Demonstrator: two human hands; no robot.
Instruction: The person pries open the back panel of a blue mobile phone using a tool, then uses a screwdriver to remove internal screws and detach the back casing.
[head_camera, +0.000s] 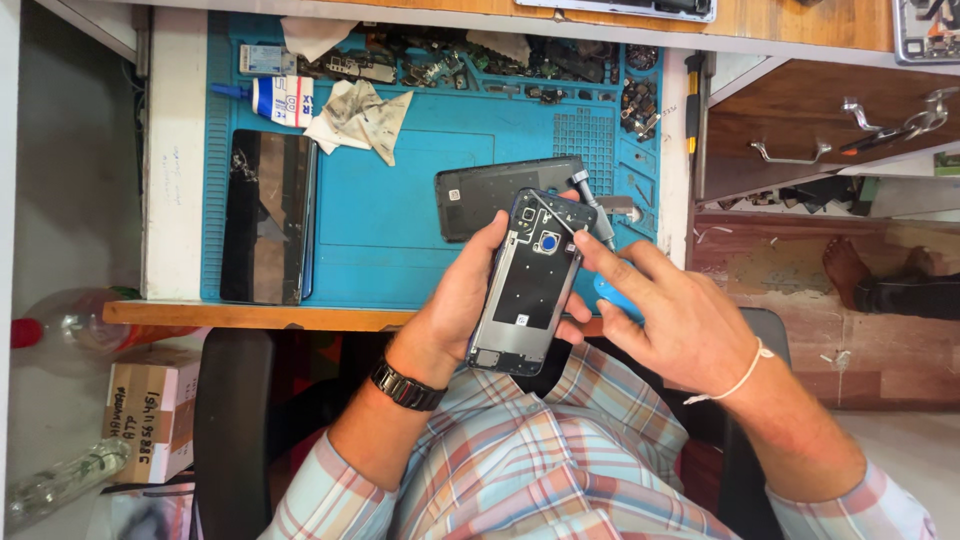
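Head view.

Item: opened phone (528, 285), back cover off, dark inner plate, camera module and a blue round part showing near its top end, grey metal frame. Position: held above the front edge of the workbench, over the lap.

Left hand (455, 310): fingers wrapped around the phone's long sides, firmly closed on it.

Right hand (680, 320): forefinger extended to the phone's top right edge; a blue pick (612, 292) sits under the fingers, loosely pinched as far as can be seen.

Handling note: best to keep the frame steady and press lightly at the edge, avoiding the exposed camera.

Nearby, on the blue mat (400, 230): black back cover (490, 195), screwdriver (592, 205), dark cracked phone (268, 215) at the left edge, glue tube (275, 98), crumpled cloth (360, 115).
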